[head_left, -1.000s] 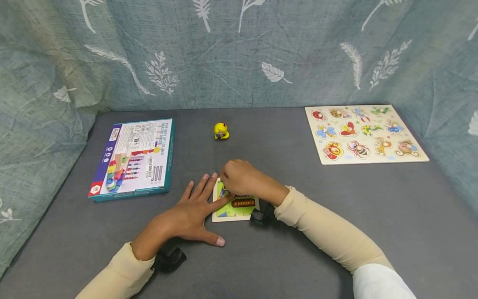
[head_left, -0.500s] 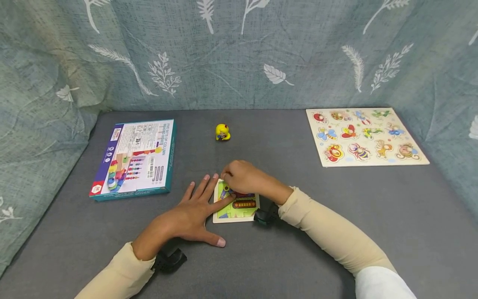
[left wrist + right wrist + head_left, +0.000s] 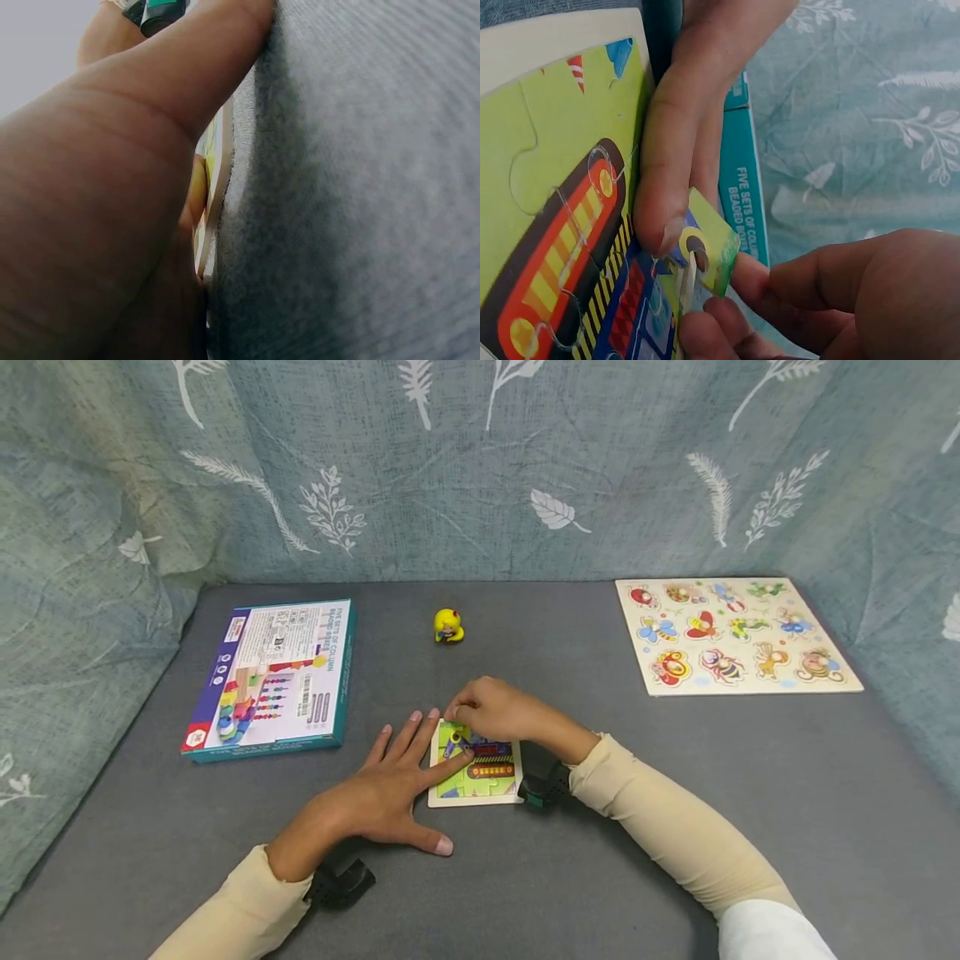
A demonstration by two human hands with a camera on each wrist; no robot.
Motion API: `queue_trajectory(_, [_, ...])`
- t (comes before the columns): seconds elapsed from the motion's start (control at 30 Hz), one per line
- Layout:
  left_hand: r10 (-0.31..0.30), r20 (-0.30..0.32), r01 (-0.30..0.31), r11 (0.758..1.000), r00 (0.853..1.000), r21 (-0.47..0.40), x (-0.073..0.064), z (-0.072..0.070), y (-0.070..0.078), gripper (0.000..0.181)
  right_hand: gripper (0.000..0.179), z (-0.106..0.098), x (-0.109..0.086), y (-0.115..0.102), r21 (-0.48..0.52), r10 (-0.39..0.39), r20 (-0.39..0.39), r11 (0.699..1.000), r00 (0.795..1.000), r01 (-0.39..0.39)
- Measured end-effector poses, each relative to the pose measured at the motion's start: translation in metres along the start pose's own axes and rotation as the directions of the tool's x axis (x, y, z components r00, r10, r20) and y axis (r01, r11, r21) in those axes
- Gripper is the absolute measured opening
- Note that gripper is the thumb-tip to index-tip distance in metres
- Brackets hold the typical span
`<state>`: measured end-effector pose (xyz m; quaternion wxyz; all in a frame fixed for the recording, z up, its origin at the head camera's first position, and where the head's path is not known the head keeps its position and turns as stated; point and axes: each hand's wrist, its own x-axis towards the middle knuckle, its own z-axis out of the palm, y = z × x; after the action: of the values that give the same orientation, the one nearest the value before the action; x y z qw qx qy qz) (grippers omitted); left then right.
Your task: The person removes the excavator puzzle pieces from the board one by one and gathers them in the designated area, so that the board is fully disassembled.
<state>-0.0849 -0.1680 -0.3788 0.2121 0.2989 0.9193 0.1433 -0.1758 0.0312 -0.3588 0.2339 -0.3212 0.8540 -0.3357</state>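
Note:
A small jigsaw puzzle point(image 3: 480, 787) with a pale frame and a green picture of a tracked digger lies flat before me. My left hand point(image 3: 386, 789) is spread on the table at its left side, and the index finger point(image 3: 664, 165) presses on the picture. At the puzzle's far left corner, my right hand point(image 3: 498, 710) pinches a puzzle piece point(image 3: 721, 238). That green and yellow piece stands tilted up from the board in the right wrist view. In the left wrist view, the thumb point(image 3: 202, 67) hides most of the puzzle; only its edge point(image 3: 223, 154) shows.
A blue-edged toy box point(image 3: 273, 672) lies to the left. Behind the puzzle stands a small yellow-haired figurine point(image 3: 448, 626). A wooden insect puzzle board point(image 3: 738, 635) lies at the far right. Patterned cloth point(image 3: 465, 485) hangs along the back of the grey table point(image 3: 570, 877).
My right hand has shifted slightly right and its fingers have lifted a little, so more of the digger picture shows. The left hand stays in place.

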Motion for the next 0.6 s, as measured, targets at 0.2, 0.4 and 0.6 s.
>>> queue_trajectory(0.2, [0.004, 0.005, -0.004, 1.0, 1.0, 0.001, 0.001, -0.001, -0.001, 0.104, 0.024, -0.002, -0.002, 0.002, -0.007, -0.061, 0.0, 0.998, 0.998, 0.061])
queue_trajectory(0.4, [0.013, 0.004, -0.013, 1.0, 1.0, -0.013, 0.001, -0.001, -0.001, 0.103, 0.016, 0.002, -0.004, 0.006, 0.034, -0.127, -0.019, 0.991, 0.992, 0.127])
queue_trajectory(0.6, [0.018, -0.001, -0.018, 0.999, 1.0, -0.029, 0.001, 0.001, -0.002, 0.102, 0.011, 0.008, -0.003, 0.007, 0.07, -0.159, -0.07, 0.984, 0.985, 0.164])
